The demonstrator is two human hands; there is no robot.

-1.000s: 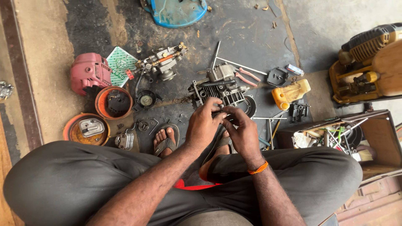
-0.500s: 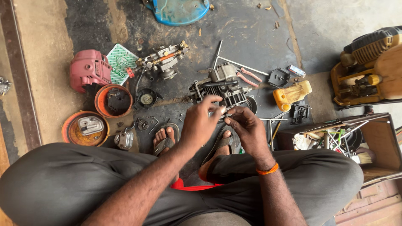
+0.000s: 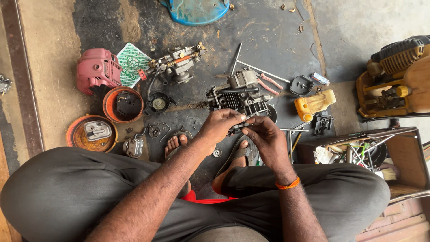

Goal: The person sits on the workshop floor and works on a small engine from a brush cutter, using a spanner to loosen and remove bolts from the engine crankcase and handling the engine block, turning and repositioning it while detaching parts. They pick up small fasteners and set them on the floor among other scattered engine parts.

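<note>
I sit cross-legged on the floor. My left hand (image 3: 220, 126) and my right hand (image 3: 264, 136) meet in front of me, fingers pinched together on a small dark part (image 3: 240, 127) held between them. Just beyond the hands lies a grey finned engine block (image 3: 239, 95) on the dark floor. What the small part is, I cannot make out. An orange band circles my right wrist.
A carburettor assembly (image 3: 179, 62), red cover (image 3: 97, 69), two orange round housings (image 3: 123, 104), pliers (image 3: 268, 83), a yellow tank (image 3: 315, 103) and loose parts lie around. A yellow machine (image 3: 396, 78) stands right. An open box of tools (image 3: 363, 154) sits near my right knee.
My hands have drawn back a little from the engine block toward me, and the view shifted slightly. They still work the small part between the fingers.
</note>
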